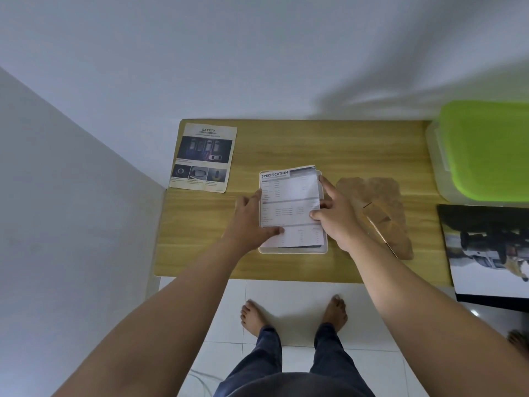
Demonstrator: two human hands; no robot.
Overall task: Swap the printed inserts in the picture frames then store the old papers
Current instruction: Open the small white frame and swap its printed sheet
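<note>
Where the wooden table (286,150) meets the wall, a clear storage box with a green lid (486,150) stands at its far right corner; nearer the viewer, a large car print (486,253) overhangs the right edge. A brown backing board (380,196) lies right of centre. At centre lies a white picture frame (292,250), with the "SPECIFICATION" sheet (289,196) resting on it, slightly askew. A "SAFETY" sheet (203,157) lies flat at the far left corner, well apart. Left hand (249,222): released, fingers straight along the sheet's left edge, thumb pressing its lower part. Right hand (337,219): released, index finger and thumb pressing the right edge.
</note>
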